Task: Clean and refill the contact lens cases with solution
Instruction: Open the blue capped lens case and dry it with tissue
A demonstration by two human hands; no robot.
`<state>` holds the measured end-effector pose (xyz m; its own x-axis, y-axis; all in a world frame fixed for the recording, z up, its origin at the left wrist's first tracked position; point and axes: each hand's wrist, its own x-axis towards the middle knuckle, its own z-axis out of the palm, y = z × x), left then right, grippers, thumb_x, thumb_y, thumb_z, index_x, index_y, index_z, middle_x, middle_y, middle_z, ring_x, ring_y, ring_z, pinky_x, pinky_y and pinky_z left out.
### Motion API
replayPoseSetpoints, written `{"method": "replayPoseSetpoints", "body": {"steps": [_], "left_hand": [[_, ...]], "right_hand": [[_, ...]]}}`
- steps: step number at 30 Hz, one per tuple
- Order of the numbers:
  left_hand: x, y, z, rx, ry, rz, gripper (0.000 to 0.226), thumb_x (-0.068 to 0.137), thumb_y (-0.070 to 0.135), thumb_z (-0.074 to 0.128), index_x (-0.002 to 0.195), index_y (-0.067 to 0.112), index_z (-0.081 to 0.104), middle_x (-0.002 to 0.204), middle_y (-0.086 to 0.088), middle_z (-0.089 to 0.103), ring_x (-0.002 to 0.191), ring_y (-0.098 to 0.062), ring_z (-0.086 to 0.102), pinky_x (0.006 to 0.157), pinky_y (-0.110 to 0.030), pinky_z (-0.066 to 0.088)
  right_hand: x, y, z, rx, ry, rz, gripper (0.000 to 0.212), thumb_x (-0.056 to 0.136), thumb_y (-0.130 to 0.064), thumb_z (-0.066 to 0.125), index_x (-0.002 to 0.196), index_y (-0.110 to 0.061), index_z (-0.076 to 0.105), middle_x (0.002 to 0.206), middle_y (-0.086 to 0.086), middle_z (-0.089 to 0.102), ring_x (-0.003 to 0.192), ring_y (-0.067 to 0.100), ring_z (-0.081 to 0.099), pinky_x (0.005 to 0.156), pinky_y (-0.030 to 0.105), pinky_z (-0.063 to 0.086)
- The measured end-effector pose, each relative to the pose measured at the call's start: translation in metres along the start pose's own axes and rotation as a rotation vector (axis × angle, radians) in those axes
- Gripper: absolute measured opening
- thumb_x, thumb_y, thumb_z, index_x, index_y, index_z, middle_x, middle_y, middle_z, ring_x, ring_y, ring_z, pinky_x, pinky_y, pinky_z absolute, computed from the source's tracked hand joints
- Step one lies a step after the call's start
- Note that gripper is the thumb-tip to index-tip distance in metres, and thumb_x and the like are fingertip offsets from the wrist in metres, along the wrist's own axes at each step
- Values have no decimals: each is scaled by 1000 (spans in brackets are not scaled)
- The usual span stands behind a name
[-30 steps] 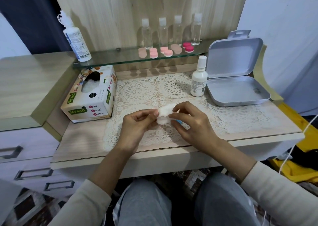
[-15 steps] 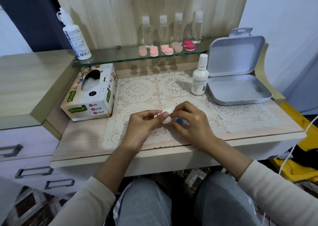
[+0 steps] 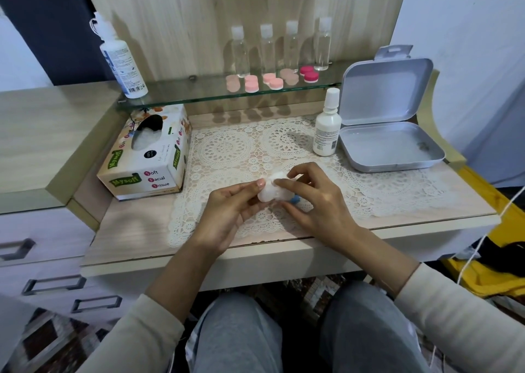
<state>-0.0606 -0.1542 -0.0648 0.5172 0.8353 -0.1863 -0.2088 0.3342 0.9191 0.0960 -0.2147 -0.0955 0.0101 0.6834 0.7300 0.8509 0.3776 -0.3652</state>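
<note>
Over the lace mat (image 3: 227, 148), my left hand (image 3: 227, 210) and my right hand (image 3: 315, 202) together pinch a crumpled white tissue (image 3: 271, 192). A small blue piece (image 3: 295, 200), probably part of a contact lens case, peeks out under my right fingers; the rest is hidden by the tissue and hand. Several pink lens cases (image 3: 251, 83) and a darker pink one (image 3: 310, 74) lie on the glass shelf (image 3: 181, 94). A small white solution bottle (image 3: 326, 125) stands on the mat at the right. A larger white bottle (image 3: 122, 63) stands at the shelf's left end.
A tissue box (image 3: 147, 159) sits left of the mat. An open grey tin (image 3: 389, 145) lies at the right, lid up. Several clear bottles (image 3: 267, 48) line the back of the shelf. Drawers (image 3: 54, 284) are at the lower left, and a yellow cloth (image 3: 500, 273) at the right.
The tissue, compressed small between my fingertips half a second ago, now shows as a larger wad. My hands stay at the same spot and keep working the tissue over the blue piece.
</note>
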Motion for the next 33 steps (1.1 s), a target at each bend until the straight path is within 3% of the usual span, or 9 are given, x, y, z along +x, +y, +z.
{"method": "replayPoseSetpoints", "body": {"steps": [5,8,10,13,19,24,27,30,33], "left_hand": [[1,6,-6,162,152,91,28,71,30,65,79,4,68,77,-10,72,70,-24,69,73,-30,58],[4,11,-11,315,258,180,11,75,16,70,77,6,70,74,-12,71,70,-29,64,73,-35,55],[3,14,-12,365,252,218,7,73,4,72,78,4,66,78,-15,68,73,-30,65,65,-31,57],[3,18,-17,449,212,250,25,70,-3,74,84,13,60,81,-11,67,76,-24,66,65,-33,56],[1,20,-19,682,-21,271,21,66,-3,76,73,16,72,74,6,71,70,-5,64,65,-14,48],[4,11,-11,667,35,303,22,67,-4,76,73,14,65,81,-4,67,68,-9,64,56,-25,52],[6,8,-8,638,31,255,29,66,-2,77,89,12,67,79,-1,67,68,-2,65,62,-16,52],[6,11,-8,619,-2,203,27,66,-2,76,91,7,70,81,-5,71,70,-6,67,62,-17,53],[6,15,-11,619,3,201,25,67,0,77,88,13,71,81,-10,72,71,-17,68,62,-29,55]], "right_hand": [[-1,4,-1,7,-5,27,34,75,-13,70,105,2,67,90,15,58,72,11,53,70,12,45],[2,5,-3,56,35,75,34,71,-6,71,103,4,65,87,14,58,70,10,52,67,20,49],[4,4,-3,56,52,90,34,69,-3,71,101,5,63,86,14,58,72,11,51,67,22,48],[8,7,-1,11,84,112,29,66,-1,72,93,5,65,85,16,58,67,8,49,68,15,44],[4,9,7,-9,92,134,30,64,3,72,93,6,67,82,17,57,68,11,49,66,15,42],[2,1,8,12,-7,65,26,66,2,67,92,6,68,73,17,55,56,23,54,54,22,41],[1,0,7,13,-30,23,23,69,1,67,92,5,69,72,16,56,56,24,55,52,26,42],[1,1,7,35,-15,7,23,74,-6,64,94,4,70,74,14,57,61,19,54,55,22,43],[3,5,7,87,36,51,27,68,2,69,95,2,71,81,15,61,72,12,54,64,11,44]]}}
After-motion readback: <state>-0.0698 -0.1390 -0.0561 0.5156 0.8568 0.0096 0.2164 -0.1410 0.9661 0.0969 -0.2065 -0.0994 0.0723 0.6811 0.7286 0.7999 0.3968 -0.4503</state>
